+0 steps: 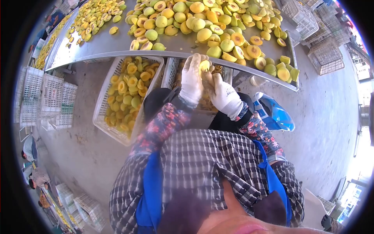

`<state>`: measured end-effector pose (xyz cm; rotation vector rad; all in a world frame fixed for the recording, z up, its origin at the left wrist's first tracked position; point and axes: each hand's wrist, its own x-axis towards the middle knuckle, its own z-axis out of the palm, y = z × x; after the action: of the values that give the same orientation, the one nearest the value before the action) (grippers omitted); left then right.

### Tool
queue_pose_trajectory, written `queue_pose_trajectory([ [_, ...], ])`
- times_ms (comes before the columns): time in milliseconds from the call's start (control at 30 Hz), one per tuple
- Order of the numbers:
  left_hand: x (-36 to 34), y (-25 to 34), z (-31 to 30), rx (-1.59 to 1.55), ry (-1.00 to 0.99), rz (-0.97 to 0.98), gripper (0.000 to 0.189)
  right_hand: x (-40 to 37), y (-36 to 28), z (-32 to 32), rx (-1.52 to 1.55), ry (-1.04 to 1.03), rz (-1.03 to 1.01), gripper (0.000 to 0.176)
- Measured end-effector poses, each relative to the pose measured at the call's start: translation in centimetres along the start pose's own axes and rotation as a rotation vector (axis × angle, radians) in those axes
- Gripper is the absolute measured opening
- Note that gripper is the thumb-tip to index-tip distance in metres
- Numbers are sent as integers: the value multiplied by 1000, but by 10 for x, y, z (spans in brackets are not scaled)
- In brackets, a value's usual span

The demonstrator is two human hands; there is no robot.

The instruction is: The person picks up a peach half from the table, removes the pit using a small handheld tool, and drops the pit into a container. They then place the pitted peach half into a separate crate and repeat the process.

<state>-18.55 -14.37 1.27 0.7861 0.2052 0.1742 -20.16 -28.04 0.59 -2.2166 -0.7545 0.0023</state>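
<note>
My left hand [192, 78], in a white knitted glove with stained fingertips, holds a yellow peach half [204, 67] just off the metal table's front edge. My right hand [225, 94], gloved likewise, has its fingers curled beside the peach half. What sits in those fingers, if anything, is hidden. Beyond both hands, a heap of cut peaches [198, 24] lies on the metal table [105, 43], several halves showing brown pits. Below the hands, a crate [170, 72] stands between the knees, its contents partly covered by my hands.
Left of my knees, a white plastic crate [104, 87] holds hollowed peach halves [128, 91]. A blue-and-white bag [277, 113] is by my right knee. Stacked crates [52, 97] stand at left, others [325, 56] at right. Other people [30, 149] are at the far left.
</note>
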Motion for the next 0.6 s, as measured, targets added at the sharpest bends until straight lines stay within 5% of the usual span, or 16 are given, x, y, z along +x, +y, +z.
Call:
queue_pose_trajectory([
  [133,12,8,-16,149,-97,-182,24,1,23,6,204,-38,-61,20],
  [167,11,10,-18,162,-125,-183,24,1,45,19,193,32,-211,23],
  [233,11,14,-19,196,-191,-181,23,1,35,2,599,-196,134,25],
  [333,6,-12,-17,172,-79,258,22,6,4,-10,967,-290,514,30],
  [400,7,-18,-20,167,-28,216,20,6,-8,-7,1029,-271,634,29],
  [533,15,-11,-26,240,-28,6,27,2,26,5,204,-350,283,48],
  [600,17,-6,-32,315,-99,-121,29,0,23,2,362,-357,336,50],
])
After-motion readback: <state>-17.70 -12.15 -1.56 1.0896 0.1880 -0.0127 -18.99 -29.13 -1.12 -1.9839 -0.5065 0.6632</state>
